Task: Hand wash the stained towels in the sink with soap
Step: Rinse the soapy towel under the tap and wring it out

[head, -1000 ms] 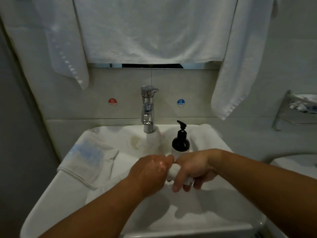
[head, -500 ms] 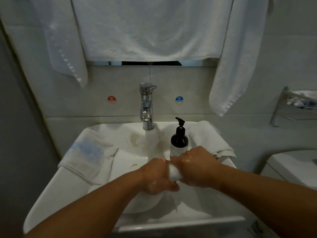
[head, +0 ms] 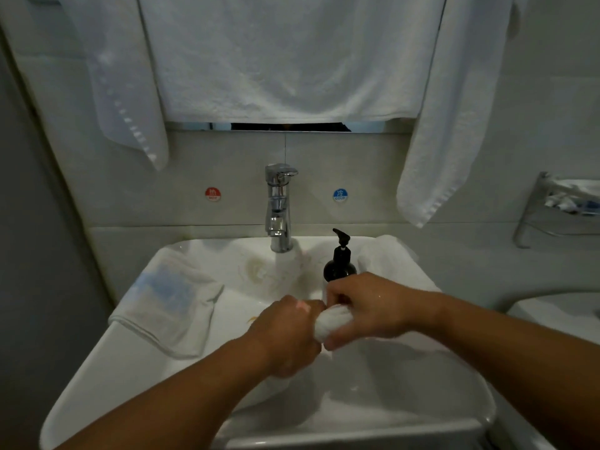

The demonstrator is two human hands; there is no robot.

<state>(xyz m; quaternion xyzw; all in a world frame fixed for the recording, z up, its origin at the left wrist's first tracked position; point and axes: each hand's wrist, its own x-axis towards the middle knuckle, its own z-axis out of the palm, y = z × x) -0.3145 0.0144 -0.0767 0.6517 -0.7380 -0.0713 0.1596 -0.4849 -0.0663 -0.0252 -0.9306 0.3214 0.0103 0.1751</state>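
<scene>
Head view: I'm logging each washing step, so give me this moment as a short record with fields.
action: rolled towel held over the sink
left hand: grips the roll's left end
right hand: grips its right end
soap bottle: upright, behind the right hand
other towels: blue-stained towel draped on the left rim; white towel on the right rim

sink (head: 97, 384) | left rim: folded towel (head: 168, 297) (blue-stained) | back rim: soap bottle (head: 339, 267) | right rim: second towel (head: 389, 264), seemingly crumpled
</scene>
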